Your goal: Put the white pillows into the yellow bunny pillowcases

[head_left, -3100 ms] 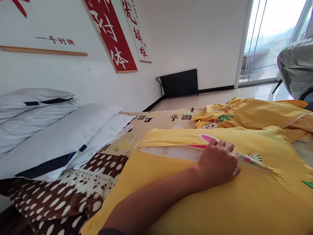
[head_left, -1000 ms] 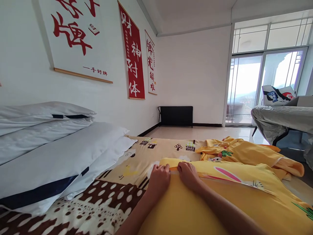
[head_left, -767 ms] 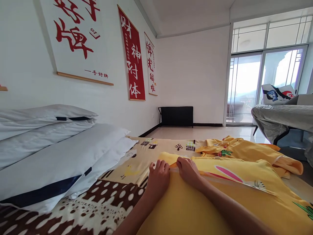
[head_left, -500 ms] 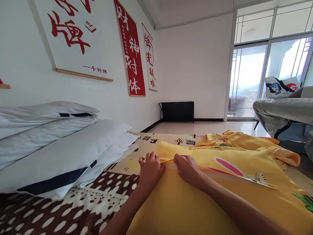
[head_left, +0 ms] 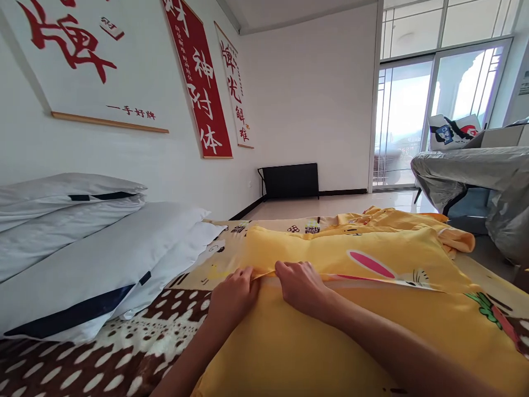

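A yellow pillowcase (head_left: 322, 336) with a rabbit and carrot print lies in front of me, padded out as if over a pillow. Its opening edge runs across the middle, one flap above the other. My left hand (head_left: 235, 292) grips that edge at the left corner, fingers curled over the fabric. Close to its right, my right hand (head_left: 300, 284) pinches the same edge between thumb and fingers. The fingertips of both hands are partly tucked behind the cloth.
White pillows (head_left: 124, 248) with navy bands are stacked at the left on a brown spotted blanket (head_left: 78, 364). Crumpled yellow fabric (head_left: 397, 220) lies beyond the pillowcase. A plastic-covered table (head_left: 467, 160) stands at right, and a black folded panel (head_left: 291, 181) leans near the far wall.
The view has shifted a little to the right. My left hand has come lower along the edge, its fingers more tightly closed. My right hand keeps its grip on the pillowcase.
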Motion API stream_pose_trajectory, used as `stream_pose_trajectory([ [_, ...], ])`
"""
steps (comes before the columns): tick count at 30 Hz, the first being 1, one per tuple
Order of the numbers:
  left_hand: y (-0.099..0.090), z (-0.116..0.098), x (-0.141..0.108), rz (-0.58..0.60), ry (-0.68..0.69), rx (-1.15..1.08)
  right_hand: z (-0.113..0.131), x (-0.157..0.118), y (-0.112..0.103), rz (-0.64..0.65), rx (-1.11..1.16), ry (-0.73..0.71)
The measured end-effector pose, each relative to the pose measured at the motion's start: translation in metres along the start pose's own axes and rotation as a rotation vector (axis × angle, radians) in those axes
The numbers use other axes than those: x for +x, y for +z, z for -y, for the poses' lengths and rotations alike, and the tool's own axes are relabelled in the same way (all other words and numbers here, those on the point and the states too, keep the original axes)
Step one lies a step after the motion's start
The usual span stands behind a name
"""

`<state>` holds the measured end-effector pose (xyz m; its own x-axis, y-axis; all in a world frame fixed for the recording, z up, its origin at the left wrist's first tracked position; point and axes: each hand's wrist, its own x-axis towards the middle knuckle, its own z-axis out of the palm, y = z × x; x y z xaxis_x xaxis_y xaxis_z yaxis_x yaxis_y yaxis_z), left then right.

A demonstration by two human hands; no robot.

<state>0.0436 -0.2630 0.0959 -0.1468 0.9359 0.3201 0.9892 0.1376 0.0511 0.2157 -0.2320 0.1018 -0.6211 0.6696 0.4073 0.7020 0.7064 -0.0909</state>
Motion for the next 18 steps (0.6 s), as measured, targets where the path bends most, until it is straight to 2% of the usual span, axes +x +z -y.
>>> stream_pose_trajectory([
  [2, -0.006, -0.004, -0.003, 0.054, -0.046, 0.038, 0.003, -0.003, -0.002, 0.018, -0.01, -0.034],
  [4, -0.012, -0.009, -0.006, 0.06, -0.042, 0.049, 0.007, -0.007, -0.005, 0.018, -0.022, -0.076],
  [9, -0.01, -0.009, -0.006, -0.079, 0.043, 0.09, 0.011, -0.016, -0.008, -0.024, -0.076, -0.157],
  [11, -0.003, -0.001, -0.007, -0.2, 0.071, 0.121, 0.009, -0.017, -0.005, -0.033, -0.111, -0.178],
  [14, 0.012, 0.014, -0.014, -0.5, 0.175, 0.163, 0.003, -0.019, -0.001, -0.042, -0.158, -0.246],
  [16, 0.021, 0.023, -0.024, -0.691, 0.241, 0.112, -0.004, -0.021, -0.005, -0.045, -0.15, -0.337],
  [18, 0.028, 0.03, -0.037, -0.784, 0.243, 0.002, -0.017, -0.023, -0.015, -0.053, -0.119, -0.412],
])
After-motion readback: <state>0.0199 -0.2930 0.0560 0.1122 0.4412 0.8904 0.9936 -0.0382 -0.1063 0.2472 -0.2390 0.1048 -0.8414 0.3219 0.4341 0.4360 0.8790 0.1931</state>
